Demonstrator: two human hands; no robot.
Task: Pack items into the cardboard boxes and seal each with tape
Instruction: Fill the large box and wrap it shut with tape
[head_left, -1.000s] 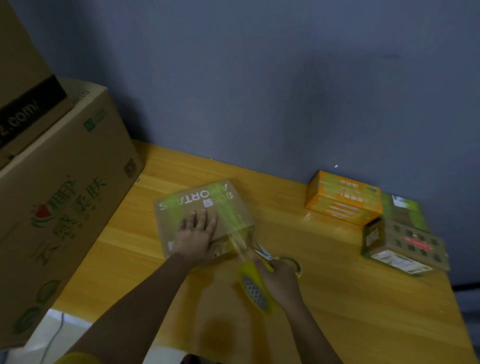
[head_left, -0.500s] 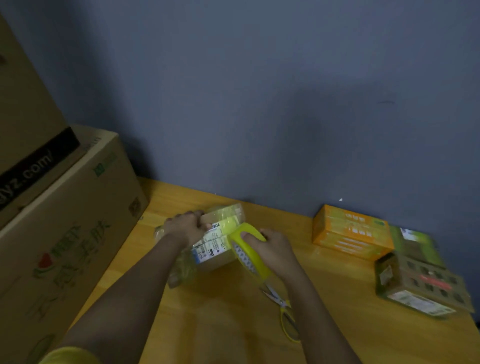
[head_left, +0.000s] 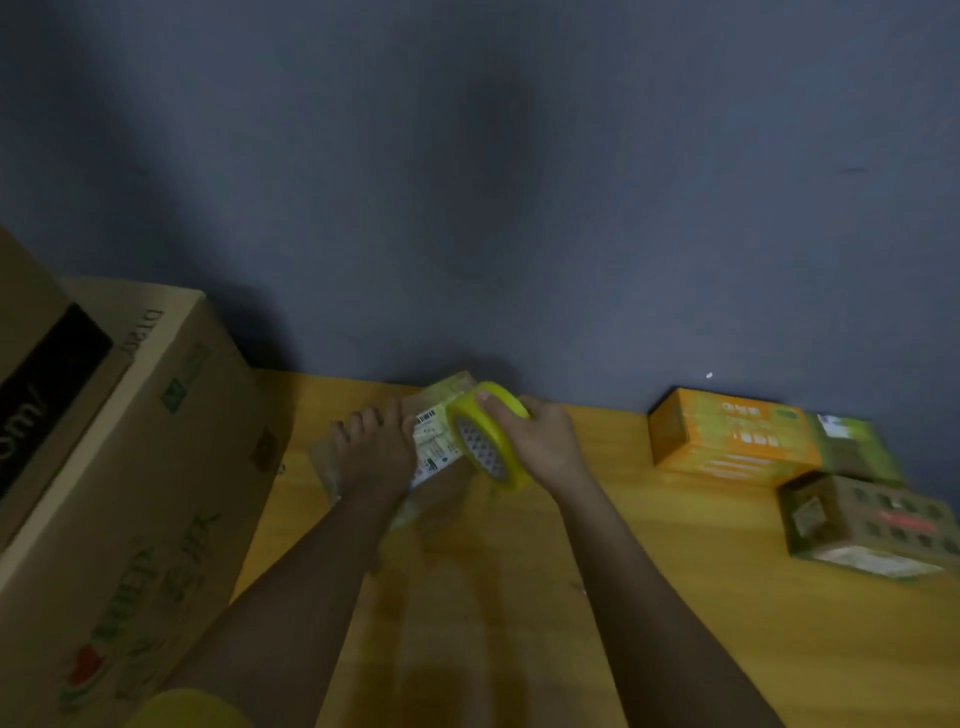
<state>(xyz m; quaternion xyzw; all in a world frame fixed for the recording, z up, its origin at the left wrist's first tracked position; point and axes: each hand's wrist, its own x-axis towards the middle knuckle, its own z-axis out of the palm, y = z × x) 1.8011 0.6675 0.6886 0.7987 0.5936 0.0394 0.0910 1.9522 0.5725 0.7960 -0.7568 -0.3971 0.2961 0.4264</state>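
Note:
A small cardboard box (head_left: 434, 447) with a white shipping label stands tilted on the wooden table (head_left: 675, 623) near the back wall. My left hand (head_left: 371, 452) grips the box from its left side, fingers curled over its top edge. My right hand (head_left: 540, 441) holds a yellow tape roll (head_left: 485, 434) against the box's right side, thumb on the roll's rim. Much of the box is hidden behind both hands.
A big cardboard carton (head_left: 130, 467) fills the left side, with another box (head_left: 31, 353) stacked on it. At the right lie an orange box (head_left: 727, 436), a green box (head_left: 852, 447) and a taped brown box (head_left: 862, 525). A grey wall stands behind.
The box went from lying flat under my left palm to tilted up in its grip. My right hand let go of the scissors and brought the tape roll to the box. The view tilted upward.

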